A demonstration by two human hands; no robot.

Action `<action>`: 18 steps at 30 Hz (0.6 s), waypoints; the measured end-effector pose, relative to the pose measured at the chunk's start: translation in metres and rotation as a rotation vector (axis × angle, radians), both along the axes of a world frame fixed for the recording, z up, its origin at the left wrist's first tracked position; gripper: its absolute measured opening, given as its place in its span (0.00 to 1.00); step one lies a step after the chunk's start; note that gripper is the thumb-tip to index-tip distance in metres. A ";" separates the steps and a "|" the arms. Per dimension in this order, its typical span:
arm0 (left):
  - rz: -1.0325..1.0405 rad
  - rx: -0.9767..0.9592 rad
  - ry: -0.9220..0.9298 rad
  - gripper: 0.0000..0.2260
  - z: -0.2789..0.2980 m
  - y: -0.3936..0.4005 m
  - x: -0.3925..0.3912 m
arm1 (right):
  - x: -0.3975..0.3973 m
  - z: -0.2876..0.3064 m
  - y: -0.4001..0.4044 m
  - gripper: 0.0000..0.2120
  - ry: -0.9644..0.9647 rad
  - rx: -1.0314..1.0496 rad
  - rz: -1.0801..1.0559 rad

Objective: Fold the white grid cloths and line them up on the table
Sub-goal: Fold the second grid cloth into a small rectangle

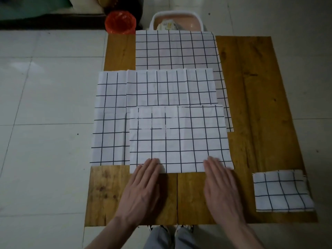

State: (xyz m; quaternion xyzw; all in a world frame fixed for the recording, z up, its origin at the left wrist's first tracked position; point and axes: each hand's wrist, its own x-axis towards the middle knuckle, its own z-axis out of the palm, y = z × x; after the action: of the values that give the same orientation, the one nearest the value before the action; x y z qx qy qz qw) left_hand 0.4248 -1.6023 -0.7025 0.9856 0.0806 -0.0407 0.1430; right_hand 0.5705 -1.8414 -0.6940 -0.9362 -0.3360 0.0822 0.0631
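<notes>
**Flat palms on the near cloth, one folded square already parked**

Both hands lie nearest the lens, reaching forward over the wooden table [260, 97]. Left hand [142, 191] and right hand [222, 193] are each spread with straight fingers, gripping nothing; their fingertips rest on the near hem of the front grid cloth [179, 139], one toward each lower corner. Placed this way, they look set either to smooth the fabric or to take the two corners for a fold away from the body, which is my reading and not something shown.

That front grid cloth lies flat on top of the others, its near edge square to the table's front. Beneath it the middle grid cloth [111, 112] is offset to the left and overhangs the table's left edge. Farthest back, the rear grid cloth [176, 49] lies partly covered, its far end reaching the table's back edge. The staggering leaves each sheet's edges exposed, probably so they can be taken one at a time.

At the near right corner sits a folded grid cloth [282, 191], well apart from the pile, seemingly the start of the line.

Beyond the table stand a red-lined bin [120, 21] and a pink basin [177, 22].
</notes>
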 end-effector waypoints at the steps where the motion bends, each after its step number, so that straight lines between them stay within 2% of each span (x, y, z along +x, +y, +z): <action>1: -0.003 0.003 0.006 0.27 0.002 -0.010 0.001 | -0.010 -0.001 0.009 0.27 0.020 0.004 0.048; 5: 0.037 -0.025 0.082 0.29 0.005 -0.043 0.008 | -0.041 -0.005 0.037 0.28 0.033 -0.017 0.247; 10: 0.110 -0.015 0.133 0.30 0.001 -0.050 0.006 | -0.048 -0.015 0.045 0.30 0.102 -0.072 0.238; 18: 0.165 -0.030 0.163 0.30 -0.002 -0.035 -0.006 | -0.037 -0.016 0.022 0.31 0.106 -0.105 0.223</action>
State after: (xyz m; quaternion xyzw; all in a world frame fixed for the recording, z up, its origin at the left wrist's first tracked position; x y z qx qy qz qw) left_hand 0.4184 -1.6371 -0.7041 0.9668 0.1723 -0.1098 0.1535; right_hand 0.5333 -1.8190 -0.7100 -0.8895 -0.4292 0.1553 0.0222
